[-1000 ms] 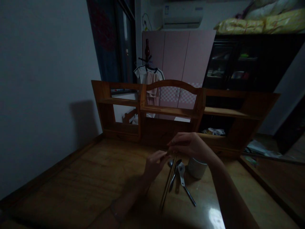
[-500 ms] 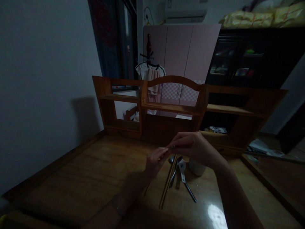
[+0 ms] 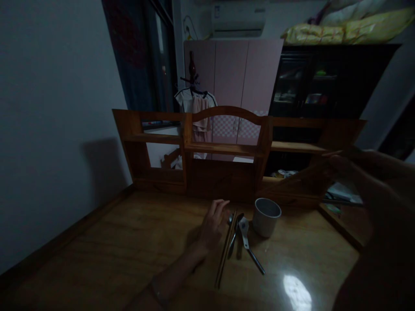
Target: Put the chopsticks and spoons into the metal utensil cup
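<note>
My right hand (image 3: 366, 177), raised at the far right and smeared by motion, is closed on a long thin stick that looks like a chopstick (image 3: 296, 176), its tip pointing left. Lower, over the middle of the table, my left hand (image 3: 210, 226) holds nothing, its fingers stretched out. Just right of it lies a pair of chopsticks (image 3: 225, 252). Beside them are a spoon (image 3: 231, 218), a dark-ended metal utensil (image 3: 232, 242) and a utensil with a white head and metal handle (image 3: 244, 226). A grey metal cup (image 3: 266, 218) stands upright behind these.
The wooden table (image 3: 129, 250) carries an open shelf unit (image 3: 227, 149) along its back edge. A wall (image 3: 58, 108) bounds the left side. Behind stand a pink wardrobe (image 3: 230, 77), a dark cabinet (image 3: 343, 82) and clothes (image 3: 196, 106) on a rack.
My hands were together above the utensils. The right has swung up and to the right with the stick; the left has dropped slightly and its fingers have come free. The cup is now uncovered.
</note>
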The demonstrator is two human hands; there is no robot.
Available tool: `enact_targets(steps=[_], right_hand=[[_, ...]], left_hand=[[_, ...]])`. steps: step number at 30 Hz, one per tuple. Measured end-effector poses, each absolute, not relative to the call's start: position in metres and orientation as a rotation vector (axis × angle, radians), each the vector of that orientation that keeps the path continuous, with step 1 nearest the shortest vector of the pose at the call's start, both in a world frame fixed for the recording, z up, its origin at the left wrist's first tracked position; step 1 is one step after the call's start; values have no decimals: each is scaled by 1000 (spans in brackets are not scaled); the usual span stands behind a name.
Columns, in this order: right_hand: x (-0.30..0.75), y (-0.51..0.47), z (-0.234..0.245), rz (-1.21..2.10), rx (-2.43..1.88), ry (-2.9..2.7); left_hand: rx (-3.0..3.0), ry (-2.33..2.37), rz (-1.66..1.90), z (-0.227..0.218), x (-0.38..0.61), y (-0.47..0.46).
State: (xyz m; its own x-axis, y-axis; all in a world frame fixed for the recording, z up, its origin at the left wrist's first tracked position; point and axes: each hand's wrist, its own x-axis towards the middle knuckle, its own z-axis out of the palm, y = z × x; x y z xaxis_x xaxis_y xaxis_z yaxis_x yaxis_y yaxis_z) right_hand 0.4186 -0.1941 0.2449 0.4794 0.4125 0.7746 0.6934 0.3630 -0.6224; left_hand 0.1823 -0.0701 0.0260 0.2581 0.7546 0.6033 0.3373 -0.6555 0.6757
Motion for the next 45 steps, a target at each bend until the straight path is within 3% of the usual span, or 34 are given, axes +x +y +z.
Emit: enact_targets(steps=[13,45], right_hand=[[511,-109,184,306,-1509,-1516],[505,-80,162,542,-1495,-1614]], left_hand=[[2002,1081,1320,1,185,-47],[2029,1095,1271,-9,185,-42]])
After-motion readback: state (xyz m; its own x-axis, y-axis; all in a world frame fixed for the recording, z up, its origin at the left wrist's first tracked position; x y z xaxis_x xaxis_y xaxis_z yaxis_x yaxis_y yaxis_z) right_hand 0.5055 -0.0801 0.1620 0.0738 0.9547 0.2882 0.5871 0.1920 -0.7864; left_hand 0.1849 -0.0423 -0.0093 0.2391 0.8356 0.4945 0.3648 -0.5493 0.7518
